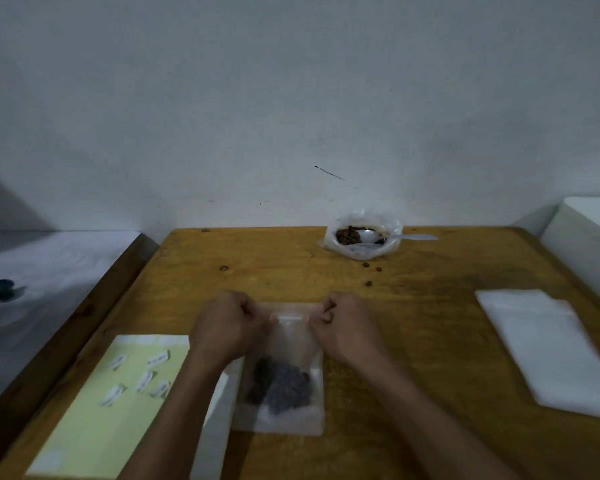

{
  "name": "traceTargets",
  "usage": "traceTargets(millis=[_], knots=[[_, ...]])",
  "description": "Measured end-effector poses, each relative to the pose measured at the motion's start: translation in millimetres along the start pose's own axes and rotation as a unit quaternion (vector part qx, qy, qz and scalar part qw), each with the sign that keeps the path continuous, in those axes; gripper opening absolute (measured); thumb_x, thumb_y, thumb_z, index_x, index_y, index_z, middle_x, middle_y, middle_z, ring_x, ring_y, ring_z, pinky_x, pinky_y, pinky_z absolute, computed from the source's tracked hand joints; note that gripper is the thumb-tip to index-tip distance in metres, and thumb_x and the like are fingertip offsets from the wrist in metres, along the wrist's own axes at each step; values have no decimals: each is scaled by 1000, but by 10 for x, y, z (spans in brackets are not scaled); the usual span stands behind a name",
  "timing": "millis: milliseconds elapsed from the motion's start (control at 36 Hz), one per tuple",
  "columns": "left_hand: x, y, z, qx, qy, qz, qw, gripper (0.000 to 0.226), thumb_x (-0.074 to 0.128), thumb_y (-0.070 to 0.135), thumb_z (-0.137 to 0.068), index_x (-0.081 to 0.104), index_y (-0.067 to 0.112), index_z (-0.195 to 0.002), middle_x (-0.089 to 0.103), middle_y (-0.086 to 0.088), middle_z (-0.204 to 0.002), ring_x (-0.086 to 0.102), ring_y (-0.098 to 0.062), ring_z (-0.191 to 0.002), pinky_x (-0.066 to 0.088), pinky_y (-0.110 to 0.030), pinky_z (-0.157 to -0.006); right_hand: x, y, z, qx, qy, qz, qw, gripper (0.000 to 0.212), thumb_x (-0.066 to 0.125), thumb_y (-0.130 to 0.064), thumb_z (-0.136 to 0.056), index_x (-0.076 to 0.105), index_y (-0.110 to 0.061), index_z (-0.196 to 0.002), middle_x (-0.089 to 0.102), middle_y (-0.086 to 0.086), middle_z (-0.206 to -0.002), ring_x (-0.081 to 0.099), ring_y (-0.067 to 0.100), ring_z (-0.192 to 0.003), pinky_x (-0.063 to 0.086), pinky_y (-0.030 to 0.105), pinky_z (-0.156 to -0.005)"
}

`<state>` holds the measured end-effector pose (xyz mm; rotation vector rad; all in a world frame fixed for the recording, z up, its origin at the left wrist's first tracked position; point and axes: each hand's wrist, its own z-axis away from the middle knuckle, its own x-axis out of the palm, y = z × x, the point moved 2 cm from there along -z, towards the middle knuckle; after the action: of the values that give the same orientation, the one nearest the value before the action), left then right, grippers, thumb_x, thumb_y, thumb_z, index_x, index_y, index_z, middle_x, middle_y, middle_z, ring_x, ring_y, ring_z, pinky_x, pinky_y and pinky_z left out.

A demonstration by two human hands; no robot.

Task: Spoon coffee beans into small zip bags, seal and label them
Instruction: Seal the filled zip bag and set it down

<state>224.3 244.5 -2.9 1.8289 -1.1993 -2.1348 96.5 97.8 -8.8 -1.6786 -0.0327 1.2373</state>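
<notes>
A person is working at a wooden desk [430,341], pinching the top strip of a small clear zip bag [284,403] that is lying flat near the desk's near edge, between the two forearms. The left hand [222,327] and the right hand [347,327] are each curling a grip onto one upper corner of the bag, thumbs and fingers clamped on the seal line. A stack of white empty bags [551,348] is sitting toward the right edge, and a pale yellow label sheet [94,410] with several peeled-looking stickers is lying at the near left corner. Against the far edge, an open plastic pouch [362,237] is holding loose beans and a spoon [395,236]. Inside the zip bag, a dark clump of coffee beans [278,382] is gathering low; the film looks thin, limp and slippery, so the stiffer zip strip seems the safest hold.
</notes>
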Motion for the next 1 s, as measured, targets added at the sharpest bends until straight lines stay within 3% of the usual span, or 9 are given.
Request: traceTargets(millis=[194, 444, 556, 667, 778, 917, 1000], knots=[[41, -4, 8, -21, 4, 4, 1000, 25, 84, 44, -73, 68, 25, -75, 69, 6, -71, 65, -12, -70, 59, -39, -69, 51, -4, 14, -32, 39, 33, 998, 19, 73, -33, -87, 65, -24, -101, 68, -7, -87, 62, 10, -78, 52, 28, -63], [47, 0, -40, -4, 12, -8, 1000, 29, 82, 45, -74, 66, 22, -81, 64, 2, -66, 64, -20, -69, 57, -40, -69, 47, 21, -30, -37, 33, 28, 998, 21, 74, -36, -84, 64, -24, -98, 66, -6, -81, 62, 11, -74, 58, 35, -67], [57, 117, -61, 14, 23, -1, 1000, 45, 79, 49, -78, 69, 17, -109, 70, 1, -84, 66, -20, -83, 54, -33, -73, 9, 43, -52, -26, 30, 8, 999, 29, 74, -37, -84, 66, -22, -108, 70, -3, -89, 65, 13, -82, 57, 32, -72], [112, 354, -67, 41, 28, 13, 999, 51, 78, 51, -79, 69, 15, -113, 71, -2, -97, 66, -20, -89, 53, -33, -75, -109, 91, -40, -7, 36, -3, 999, 32, 72, -37, -87, 64, -23, -115, 68, -4, -97, 63, 11, -89, 55, 29, -72], [272, 687, -49, 92, 24, 26, 995, 44, 78, 47, -80, 72, 15, -109, 71, 2, -89, 66, -16, -82, 55, -33, -72, -461, 219, 38, 4, 70, -10, 997, 29, 70, -39, -89, 63, -24, -114, 68, -4, -105, 63, 12, -96, 53, 29, -76], [680, 1310, 67, 136, -35, 44, 989, 37, 77, 48, -80, 72, 19, -102, 66, 9, -82, 64, -13, -81, 52, -30, -73, -1213, 699, 143, 55, 157, 9, 986, 31, 68, -41, -89, 68, -23, -114, 71, -7, -105, 65, 17, -101, 54, 36, -87], [981, 1727, 177, 161, -82, 60, 982, 32, 76, 47, -82, 70, 20, -97, 66, 9, -80, 63, -9, -77, 54, -31, -73, -1666, 1091, 229, 96, 218, 31, 971, 32, 68, -40, -90, 67, -21, -115, 70, -4, -108, 64, 20, -104, 46, 30, -83]])
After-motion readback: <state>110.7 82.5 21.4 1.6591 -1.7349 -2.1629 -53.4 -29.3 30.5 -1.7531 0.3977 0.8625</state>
